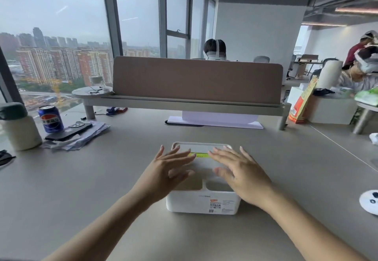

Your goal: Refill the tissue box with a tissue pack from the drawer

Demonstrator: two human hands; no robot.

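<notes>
A white tissue box (202, 204) stands on the grey desk in front of me, with a label on its near wall and two small empty compartments along its near side. A tissue pack (201, 154) with a yellow-green strip lies in its far section, partly hidden by my fingers. My left hand (167, 170) hovers over the box's left half, fingers spread and flat. My right hand (237, 170) is over the right half, also spread, holding nothing. Whether the fingers touch the pack is unclear.
At the left are a blue soda can (50, 118), a black phone (68, 131) on loose papers, and a cream bottle with a green lid (19, 126). A brown divider panel (196, 81) on a raised shelf crosses the far desk. Other people sit beyond and to the right.
</notes>
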